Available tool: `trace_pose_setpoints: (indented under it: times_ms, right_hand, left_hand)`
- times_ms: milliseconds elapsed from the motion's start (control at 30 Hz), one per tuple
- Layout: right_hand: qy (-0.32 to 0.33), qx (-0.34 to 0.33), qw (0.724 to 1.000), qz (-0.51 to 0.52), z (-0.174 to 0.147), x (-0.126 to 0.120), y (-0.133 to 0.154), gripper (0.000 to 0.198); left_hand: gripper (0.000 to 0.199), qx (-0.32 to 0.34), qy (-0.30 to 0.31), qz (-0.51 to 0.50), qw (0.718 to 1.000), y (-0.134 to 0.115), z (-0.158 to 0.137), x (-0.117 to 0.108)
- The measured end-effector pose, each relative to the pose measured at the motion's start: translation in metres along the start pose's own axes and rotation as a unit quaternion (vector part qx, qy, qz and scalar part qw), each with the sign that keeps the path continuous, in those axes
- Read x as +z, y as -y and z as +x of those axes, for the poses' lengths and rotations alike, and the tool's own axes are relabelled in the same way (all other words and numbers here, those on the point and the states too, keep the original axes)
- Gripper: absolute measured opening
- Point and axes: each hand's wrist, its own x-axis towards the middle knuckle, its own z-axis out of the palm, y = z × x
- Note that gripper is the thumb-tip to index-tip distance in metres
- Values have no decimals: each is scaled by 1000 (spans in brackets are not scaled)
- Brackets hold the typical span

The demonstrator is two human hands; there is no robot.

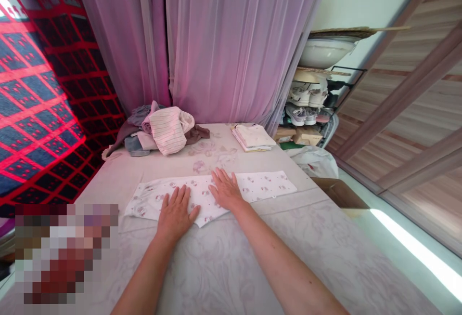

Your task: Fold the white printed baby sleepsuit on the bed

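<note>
Pale lilac curtain (231,45) hangs behind the far edge of a wide surface (288,262) covered in light cloth with faint floral patterning; a red-and-black checked drape (77,72) stands off the left edge, a rack with pairs of shoes (306,98) beyond the far right corner. In front of me, a white fabric garment with a small reddish print (202,198) lies crosswise, well short of the far edge, its right end near the right edge. Long, narrow, a blunt point jutting toward me: trousers doubled lengthwise, I judge. My left hand (176,213) is flat on its left half, palm down, fingers extended, thumb out; my right hand (226,190) is flat just right of the middle, fingers slightly spread. Both open, pressing on the cloth, neither gripping anything. Tally: near the far right corner, a neat stack of pale folded cloth (253,137), which I count as finished; number of pieces unclear. Near the far left corner, a loose heap of pink, grey, brown and striped clothing (164,129), unfolded, so left to do. The printed piece sits between those states: flattened, apparently halved, not yet a compact square. Overall, I'd say partway, the heap bulkier than the stack.
</note>
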Motion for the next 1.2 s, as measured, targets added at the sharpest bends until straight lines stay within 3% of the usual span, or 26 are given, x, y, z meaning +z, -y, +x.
trace_pose_setpoints:
  times_ms: [200,367,467,800,1000,1100,1200]
  right_hand:
    - [21,25,999,-15,-10,-5,-37,61]
    - [28,92,995,-38,-21,-13,-70,61]
    - [-2,139,989,-58,-32,-17,-96,59]
    - [-35,304,948,-87,-70,-29,-184,58]
    - [-36,309,947,-79,-72,-28,-191,58]
    - [-46,307,947,-78,-72,-27,-190,58]
    - [-52,304,948,-74,-73,-27,-190,58]
  left_hand:
    - [69,1,5,0,1000,0,1,-1]
    - [70,4,10,1,1000,1,1,-2]
    - [70,4,3,-4,1000,2,1,-1]
    - [62,25,-61,-45,997,9,4,7]
    - [24,182,-151,-139,962,4,-10,-2]
    - [17,232,-119,-147,954,-10,-23,-10]
    - [16,235,-72,-111,963,-21,-31,-21]
